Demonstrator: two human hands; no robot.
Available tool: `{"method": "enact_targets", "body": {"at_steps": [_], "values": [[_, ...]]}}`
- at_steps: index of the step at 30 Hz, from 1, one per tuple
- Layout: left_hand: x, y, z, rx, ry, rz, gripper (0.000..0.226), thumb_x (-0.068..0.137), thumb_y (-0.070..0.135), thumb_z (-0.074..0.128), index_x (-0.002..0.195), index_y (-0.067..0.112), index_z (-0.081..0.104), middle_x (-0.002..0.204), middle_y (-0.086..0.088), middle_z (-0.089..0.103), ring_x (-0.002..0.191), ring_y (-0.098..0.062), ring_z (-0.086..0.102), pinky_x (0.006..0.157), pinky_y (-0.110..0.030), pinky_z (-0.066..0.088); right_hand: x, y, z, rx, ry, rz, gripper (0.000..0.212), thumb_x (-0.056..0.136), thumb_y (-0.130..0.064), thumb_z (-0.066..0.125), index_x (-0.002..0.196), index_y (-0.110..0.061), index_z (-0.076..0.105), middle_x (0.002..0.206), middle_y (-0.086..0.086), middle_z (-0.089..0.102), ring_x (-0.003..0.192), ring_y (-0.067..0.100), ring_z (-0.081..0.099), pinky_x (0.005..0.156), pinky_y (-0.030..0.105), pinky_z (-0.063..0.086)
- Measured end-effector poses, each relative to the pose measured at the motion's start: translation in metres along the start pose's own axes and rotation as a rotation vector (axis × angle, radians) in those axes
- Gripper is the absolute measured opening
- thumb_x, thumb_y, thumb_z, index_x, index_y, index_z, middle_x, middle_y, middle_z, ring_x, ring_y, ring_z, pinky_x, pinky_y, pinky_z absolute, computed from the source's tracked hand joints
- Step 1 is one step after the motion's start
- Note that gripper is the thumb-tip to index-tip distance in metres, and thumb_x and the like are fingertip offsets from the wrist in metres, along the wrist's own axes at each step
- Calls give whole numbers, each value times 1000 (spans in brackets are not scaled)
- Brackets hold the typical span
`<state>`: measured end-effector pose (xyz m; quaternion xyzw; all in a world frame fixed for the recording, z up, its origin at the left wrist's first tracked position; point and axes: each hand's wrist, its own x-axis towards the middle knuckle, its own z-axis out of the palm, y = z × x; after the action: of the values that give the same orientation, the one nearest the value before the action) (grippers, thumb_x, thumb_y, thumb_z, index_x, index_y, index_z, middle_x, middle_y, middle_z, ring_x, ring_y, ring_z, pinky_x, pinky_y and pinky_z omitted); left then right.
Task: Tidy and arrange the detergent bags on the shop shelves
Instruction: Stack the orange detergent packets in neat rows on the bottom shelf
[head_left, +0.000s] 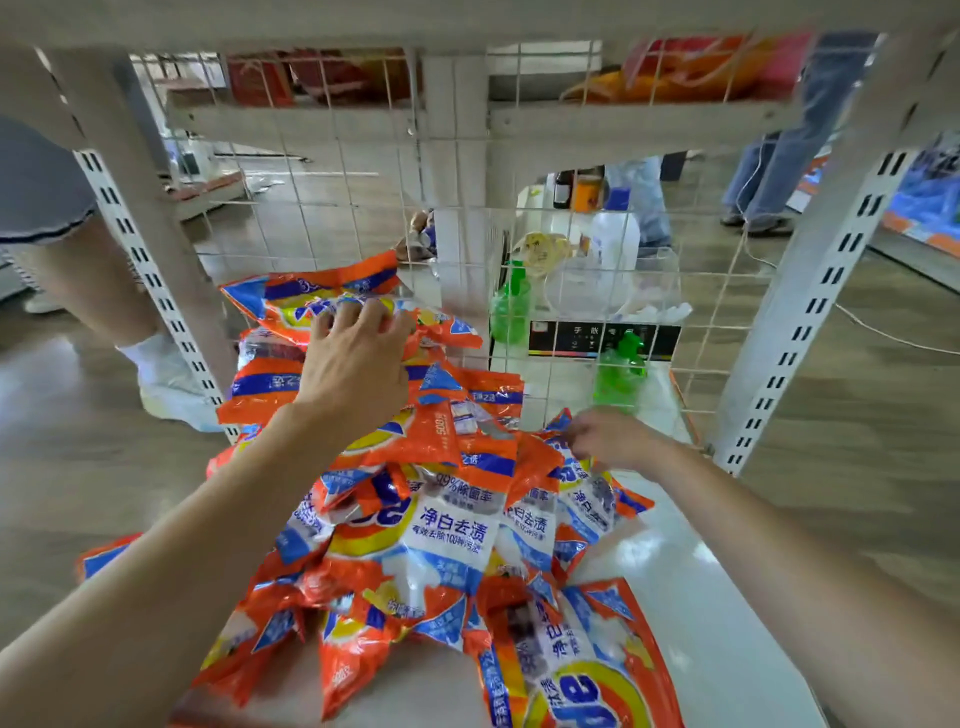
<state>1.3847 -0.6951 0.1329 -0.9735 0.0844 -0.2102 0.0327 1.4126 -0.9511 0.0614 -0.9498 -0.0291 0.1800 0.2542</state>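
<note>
Head view gives me both hands over a shelf heaped with orange-and-blue detergent bags (452, 525). My left hand's fingers (358, 314) are curled over the edge of the top rear bag (291, 301), which lies tilted against the wire mesh back panel (571, 218); that left hand (358, 358) has its palm down on the pile, and the bag sits under and ahead of the fingertips. My right hand (610, 439) hovers low at the right side of the heap, fingers bent and close together at the corner of a small bag (592, 493); I cannot tell whether they pinch it or only touch it. Outward, more bags spill toward me across the white shelf board (717, 597). Beyond the mesh stand green spray bottles (621, 374) and a white bottle (615, 234).
</note>
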Motion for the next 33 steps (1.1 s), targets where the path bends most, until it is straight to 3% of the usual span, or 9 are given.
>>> {"method": "enact_targets", "body": {"at_steps": [7,10,13,22,25,27,29,31,33], "values": [[-16,71,20,-99,-158,367,36,89,22,51,124,15,57,129,-6,51,126,-25,41,112,-37,22,-6,84,31,-317,-133,118,27,87,-11,48,61,-8,53,60,7,52,71,27,57,51,25,38],[-26,87,42,33,-324,485,39,93,26,43,131,19,51,137,-3,46,131,-22,38,117,-39,10,4,93,50,-330,-127,132,20,93,-24,50,97,-7,60,107,19,63,103,32,59,70,28,39],[-32,90,52,67,-395,502,38,95,25,40,132,18,48,143,-4,40,137,-21,31,118,-40,4,16,91,65,-220,-19,229,55,93,-41,53,132,-3,40,132,21,46,124,34,45,95,32,38],[-35,89,54,4,-411,457,39,96,28,40,134,17,44,145,-4,36,138,-21,27,112,-37,25,20,96,81,-409,-28,220,44,96,-24,44,138,-13,36,132,17,32,126,35,32,100,43,37],[-33,91,53,41,-462,463,40,96,31,41,134,18,44,146,-4,34,135,-22,31,110,-38,28,10,92,70,-497,-169,215,34,92,-19,49,124,-10,51,128,15,44,122,31,36,99,38,34],[-31,93,54,60,-500,465,40,96,34,42,133,20,46,145,-4,37,133,-23,35,109,-39,31,2,96,55,-542,-380,241,11,88,-18,58,83,-12,65,84,1,66,89,22,52,78,27,39],[-28,95,55,64,-532,459,39,95,35,44,130,20,49,142,-4,40,131,-23,38,107,-40,32,-12,101,39,-569,-595,321,43,88,-22,59,46,-16,62,45,-9,57,61,14,48,69,27,38],[-27,98,57,64,-545,450,37,95,36,45,128,20,51,138,-4,43,128,-23,40,104,-41,34,-22,115,34,-548,-631,347,51,89,-22,55,39,-17,62,46,-11,59,60,14,54,76,28,36],[-27,100,59,60,-543,449,37,95,35,45,128,20,51,134,-4,45,124,-22,43,103,-40,35,-21,135,36,-368,-351,323,19,88,-21,54,73,-14,64,87,2,70,89,24,59,79,25,38]]}}
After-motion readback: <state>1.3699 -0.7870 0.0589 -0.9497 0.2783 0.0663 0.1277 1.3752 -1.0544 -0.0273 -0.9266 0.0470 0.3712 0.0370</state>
